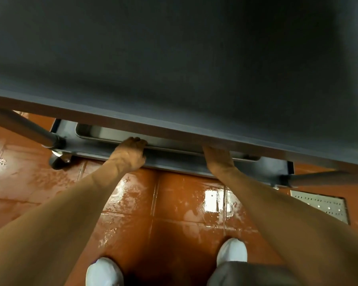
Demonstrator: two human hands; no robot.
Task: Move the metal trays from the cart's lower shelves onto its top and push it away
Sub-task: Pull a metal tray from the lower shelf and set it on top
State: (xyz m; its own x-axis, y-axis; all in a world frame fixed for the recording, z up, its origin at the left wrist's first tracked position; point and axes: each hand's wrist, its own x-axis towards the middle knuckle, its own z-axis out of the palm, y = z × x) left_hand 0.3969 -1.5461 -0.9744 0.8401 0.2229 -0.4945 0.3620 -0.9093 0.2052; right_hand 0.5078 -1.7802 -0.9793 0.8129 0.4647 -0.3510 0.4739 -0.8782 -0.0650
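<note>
Grip of both hands (130, 153) (219, 159) clasps the crosswise metal tray's (99, 134) near rim.

Cart top (174, 58) fills the whole upper part of the view, its near edge running left to right and dropping toward the right. Under it, on the lower shelf (112, 154), sits a metal tray (103, 134), mostly hidden by the top, only its near-left corner showing. Left hand (130, 152) is on the tray's near rim, fingers over the edge. Right hand (219, 159) is further right on the same rim, fingertips tucked under the cart top. Caster (59, 161) at the shelf's near-left corner, w/ a leg (25, 129) above it. Floor (174, 203) below, drain grate (322, 205) at right, shoes (232, 251) nearest the camera.
</note>
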